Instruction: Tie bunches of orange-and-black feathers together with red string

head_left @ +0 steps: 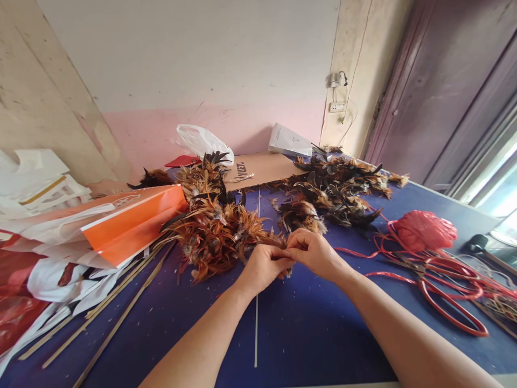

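My left hand (266, 267) is closed, its thumb and fingers pinched at a small bunch of brown feathers (286, 272), of which only tips show below the fingers. Against it, fingertip to fingertip, my right hand (309, 250) is closed in a pinch; what lies between its fingers is hidden. To the left of the hands is a big pile of orange-brown feather bundles (214, 231). Just beyond the right hand lies a single darker feather bundle (302, 214). Farther back on the right, black and brown feathers (339, 186) are heaped.
On the right of the blue table (315, 328) are red-handled scissors (448, 302) and a ball of red plastic twine (426, 230) with loose strands. Thin bamboo sticks (117, 302) and an orange paper bag (133, 231) lie left. Flat cardboard (262, 167) is at the back.
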A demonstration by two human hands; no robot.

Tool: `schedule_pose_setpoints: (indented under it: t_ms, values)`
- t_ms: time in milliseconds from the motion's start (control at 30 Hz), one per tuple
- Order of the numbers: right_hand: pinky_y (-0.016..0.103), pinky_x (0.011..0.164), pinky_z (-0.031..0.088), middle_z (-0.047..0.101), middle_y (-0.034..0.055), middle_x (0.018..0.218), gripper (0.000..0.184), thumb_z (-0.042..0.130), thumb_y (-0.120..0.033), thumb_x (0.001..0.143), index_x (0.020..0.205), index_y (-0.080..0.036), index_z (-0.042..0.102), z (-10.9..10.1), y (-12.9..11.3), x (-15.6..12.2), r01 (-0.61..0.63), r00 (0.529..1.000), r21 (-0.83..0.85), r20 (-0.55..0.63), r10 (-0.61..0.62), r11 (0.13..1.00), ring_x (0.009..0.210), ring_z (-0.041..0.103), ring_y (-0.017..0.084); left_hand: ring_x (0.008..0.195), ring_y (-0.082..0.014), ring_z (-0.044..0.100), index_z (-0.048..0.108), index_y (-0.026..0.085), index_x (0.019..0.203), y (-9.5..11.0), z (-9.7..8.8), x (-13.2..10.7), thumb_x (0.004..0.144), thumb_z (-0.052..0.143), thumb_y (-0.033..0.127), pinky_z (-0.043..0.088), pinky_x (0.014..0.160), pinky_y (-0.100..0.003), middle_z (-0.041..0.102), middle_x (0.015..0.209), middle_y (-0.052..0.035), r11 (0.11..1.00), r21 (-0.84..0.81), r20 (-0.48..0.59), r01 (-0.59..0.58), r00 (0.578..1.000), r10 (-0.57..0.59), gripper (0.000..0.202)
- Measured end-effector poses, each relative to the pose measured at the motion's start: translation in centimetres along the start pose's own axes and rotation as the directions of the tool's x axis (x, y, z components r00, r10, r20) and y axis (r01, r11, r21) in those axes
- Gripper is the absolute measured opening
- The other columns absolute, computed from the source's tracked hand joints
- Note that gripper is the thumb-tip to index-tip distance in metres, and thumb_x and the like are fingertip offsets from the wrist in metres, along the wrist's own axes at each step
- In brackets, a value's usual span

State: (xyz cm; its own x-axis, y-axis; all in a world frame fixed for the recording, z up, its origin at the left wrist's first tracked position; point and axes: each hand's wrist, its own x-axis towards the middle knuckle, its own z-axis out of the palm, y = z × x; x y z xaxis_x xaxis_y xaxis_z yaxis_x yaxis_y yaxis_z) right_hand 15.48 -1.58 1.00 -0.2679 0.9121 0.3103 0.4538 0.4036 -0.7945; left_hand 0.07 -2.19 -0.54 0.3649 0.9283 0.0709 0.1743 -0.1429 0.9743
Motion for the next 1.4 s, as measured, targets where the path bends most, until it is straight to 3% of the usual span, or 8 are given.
schedule_pose_setpoints:
  t_ms: [133,233,400,633,867,1000,1167,1400]
  values:
    - [0.020,0.045,0.032,0.050,-0.0026,0.055,0.024,0.055,-0.039,0.072,0.071,-0.015,0.059,-1.0,-0.5,0.2,-0.149,0.988,0.156,-0.011,0.153,0.976,0.048,0.041,0.008,0.044,-0.0085,0.050,0.065,0.011,0.061,-0.1,0.1,0.0,0.065,0.064,0.037,0.041,0.043,-0.020,0.057,0.052,-0.0018,0.996,-0.079,0.009,0.031,0.999,-0.030,0.027]
    - [0.020,0.043,0.031,0.051,-0.0030,0.053,0.026,0.057,-0.041,0.070,0.073,-0.015,0.061,-2.1,-0.5,0.2,-0.204,0.979,0.088,0.026,0.202,0.975,0.046,0.041,0.007,0.046,-0.0086,0.051,0.066,0.011,0.063,-0.2,0.0,0.1,0.064,0.065,0.038,0.041,0.044,-0.020,0.059,0.056,-0.0027,0.986,-0.156,0.013,0.059,0.998,-0.058,0.027]
    - [0.021,0.052,0.038,0.063,0.0002,0.071,0.019,0.061,-0.033,0.066,0.075,-0.017,0.064,-2.3,0.0,0.0,-0.088,0.982,-0.049,0.165,0.095,0.995,0.060,0.051,0.011,0.049,-0.0086,0.053,0.064,0.011,0.061,0.2,-0.6,0.1,0.062,0.067,0.036,0.042,0.047,-0.019,0.061,0.058,-0.0040,0.964,-0.239,0.022,0.120,0.993,-0.118,0.025]
    - [0.020,0.052,0.036,0.059,-0.0016,0.063,0.014,0.052,-0.024,0.071,0.066,-0.016,0.063,-1.5,-0.2,-0.2,0.006,0.979,-0.145,0.201,0.023,0.989,0.058,0.050,0.010,0.050,-0.0081,0.054,0.064,0.009,0.064,0.2,-0.8,0.1,0.059,0.071,0.030,0.042,0.047,-0.018,0.062,0.061,-0.0053,0.921,-0.339,0.048,0.189,0.982,-0.184,0.023]
    - [0.019,0.054,0.037,0.058,-0.0017,0.067,0.009,0.053,-0.018,0.069,0.065,-0.016,0.061,-2.1,-0.9,-0.6,0.094,0.949,-0.117,0.310,-0.054,0.989,0.060,0.049,0.009,0.053,-0.0094,0.058,0.065,0.011,0.070,-0.4,-1.0,0.4,0.051,0.076,0.020,0.046,0.052,-0.018,0.063,0.058,-0.0028,0.849,-0.426,0.085,0.312,0.948,-0.306,0.024]
    - [0.020,0.056,0.040,0.060,0.0012,0.076,0.010,0.050,-0.020,0.071,0.070,-0.016,0.059,-2.0,-0.9,-0.4,0.042,0.943,0.022,0.329,-0.047,0.999,0.066,0.055,0.011,0.055,-0.0094,0.058,0.064,0.011,0.068,-0.3,-1.0,0.2,0.049,0.076,0.019,0.045,0.053,-0.019,0.063,0.060,-0.0025,0.872,-0.396,0.085,0.287,0.957,-0.276,0.023]
    - [0.018,0.046,0.041,0.060,-0.0008,0.067,0.026,0.038,-0.011,0.069,0.089,-0.018,0.054,-1.1,-0.1,-0.4,-0.126,0.929,0.137,0.364,0.068,0.983,0.058,0.057,0.010,0.058,-0.0102,0.055,0.064,0.012,0.065,0.1,-0.8,-0.1,0.051,0.074,0.022,0.043,0.053,-0.021,0.061,0.061,-0.0020,0.953,-0.235,0.070,0.192,0.981,-0.181,0.020]
    - [0.019,0.052,0.042,0.061,-0.0016,0.066,0.020,0.042,-0.008,0.065,0.079,-0.018,0.054,0.0,1.2,-0.5,0.012,0.963,-0.001,0.269,-0.011,1.000,0.058,0.056,0.009,0.055,-0.0085,0.052,0.063,0.013,0.069,-0.4,-0.8,0.1,0.060,0.065,0.020,0.041,0.053,-0.020,0.060,0.061,-0.0004,0.996,-0.072,0.049,0.050,0.998,-0.047,0.012]
